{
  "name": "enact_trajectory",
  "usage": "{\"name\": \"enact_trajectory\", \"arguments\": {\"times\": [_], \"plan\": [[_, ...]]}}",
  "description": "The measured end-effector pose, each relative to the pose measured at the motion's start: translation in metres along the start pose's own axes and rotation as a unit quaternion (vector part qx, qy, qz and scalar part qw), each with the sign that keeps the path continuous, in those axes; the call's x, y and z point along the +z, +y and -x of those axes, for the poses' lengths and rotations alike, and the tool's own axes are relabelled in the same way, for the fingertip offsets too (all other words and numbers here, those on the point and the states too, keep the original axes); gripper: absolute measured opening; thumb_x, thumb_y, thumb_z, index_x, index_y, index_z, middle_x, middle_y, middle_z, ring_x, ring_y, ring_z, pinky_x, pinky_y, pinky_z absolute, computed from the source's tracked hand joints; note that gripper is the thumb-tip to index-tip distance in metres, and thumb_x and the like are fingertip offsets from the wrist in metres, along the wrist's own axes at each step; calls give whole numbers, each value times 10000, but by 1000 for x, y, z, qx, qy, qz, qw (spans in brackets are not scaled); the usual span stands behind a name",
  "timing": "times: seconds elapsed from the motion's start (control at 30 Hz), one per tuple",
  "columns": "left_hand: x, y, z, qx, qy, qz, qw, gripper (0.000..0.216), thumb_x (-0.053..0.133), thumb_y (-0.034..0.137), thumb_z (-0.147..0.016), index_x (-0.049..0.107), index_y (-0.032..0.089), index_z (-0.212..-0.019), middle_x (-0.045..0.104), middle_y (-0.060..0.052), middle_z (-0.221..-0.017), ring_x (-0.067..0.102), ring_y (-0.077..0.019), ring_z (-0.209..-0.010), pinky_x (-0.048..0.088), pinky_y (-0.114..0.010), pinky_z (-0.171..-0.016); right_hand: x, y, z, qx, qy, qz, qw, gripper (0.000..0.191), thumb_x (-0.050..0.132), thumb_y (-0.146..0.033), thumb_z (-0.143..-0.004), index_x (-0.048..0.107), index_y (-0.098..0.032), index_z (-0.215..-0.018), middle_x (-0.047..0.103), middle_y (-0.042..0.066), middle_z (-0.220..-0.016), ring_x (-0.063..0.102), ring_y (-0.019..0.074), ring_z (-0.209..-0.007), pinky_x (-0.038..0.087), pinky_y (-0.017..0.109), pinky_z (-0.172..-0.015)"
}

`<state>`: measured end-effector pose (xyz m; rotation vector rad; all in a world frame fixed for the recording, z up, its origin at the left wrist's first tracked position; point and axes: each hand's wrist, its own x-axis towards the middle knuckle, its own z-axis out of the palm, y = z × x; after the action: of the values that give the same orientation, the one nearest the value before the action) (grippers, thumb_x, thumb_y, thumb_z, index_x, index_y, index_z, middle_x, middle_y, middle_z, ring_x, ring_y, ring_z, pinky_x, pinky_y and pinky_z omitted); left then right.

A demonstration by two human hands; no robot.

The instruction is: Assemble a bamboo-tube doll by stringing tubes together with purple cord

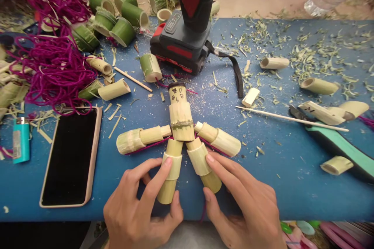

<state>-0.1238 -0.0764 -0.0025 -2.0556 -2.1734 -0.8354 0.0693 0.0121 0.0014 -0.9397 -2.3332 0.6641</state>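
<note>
A jointed figure of bamboo tube segments [180, 124] lies flat on the blue work table [280, 190], its parts linked by purple cord. The top segment [177, 97] bears handwritten black marks. Two jointed side limbs spread left [143, 139] and right [217, 138]. My left hand [143, 206] pinches the lower left limb [171, 173] between thumb and fingers. My right hand [245, 202] grips the lower right limb [201, 167], fingertips on its upper segment. Both lower limbs touch near the figure's base.
A cordless drill [188, 35] stands upright behind the figure. A tangle of purple cord [55, 70], cut bamboo tubes [122, 19], a phone [70, 157], a lighter [21, 140] and a teal-handled cutter [336, 144] surround it. Shavings litter the table.
</note>
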Motion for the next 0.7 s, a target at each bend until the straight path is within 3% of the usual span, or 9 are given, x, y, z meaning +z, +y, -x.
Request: {"name": "enact_trajectory", "arguments": {"times": [0.4, 0.57, 0.7], "plan": [[2, -1, 3, -1, 21, -15, 1000, 374, 694, 136, -828, 647, 104, -1198, 672, -131, -1160, 637, -236, -967, 499, -363, -817, 3, 1, 7, 10, 30, 6, 999, 422, 594, -66, -967, 623, -128, -1383, 679, 102, -1387, 674, 108, -1239, 563, 149, -950], [3, -2, 1, 8, 33, -40, 999, 330, 694, 171, -845, 652, 92, -1162, 680, -132, -1107, 636, -236, -951, 471, -376, -824, 4, 0, 7, 45, 17, 37, 998, 357, 581, -132, -1002, 644, -180, -1350, 696, 84, -1367, 707, 138, -1209, 585, 171, -902], [3, -5, 3, 9, 24, -61, 998, 360, 705, 199, -845, 636, 112, -1188, 691, -123, -1112, 639, -236, -944, 468, -386, -818, 2, 0, 4, 39, 26, 51, 998, 352, 580, -151, -985, 665, -203, -1323, 727, 86, -1310, 765, 175, -1085, 622, 178, -752]]}}
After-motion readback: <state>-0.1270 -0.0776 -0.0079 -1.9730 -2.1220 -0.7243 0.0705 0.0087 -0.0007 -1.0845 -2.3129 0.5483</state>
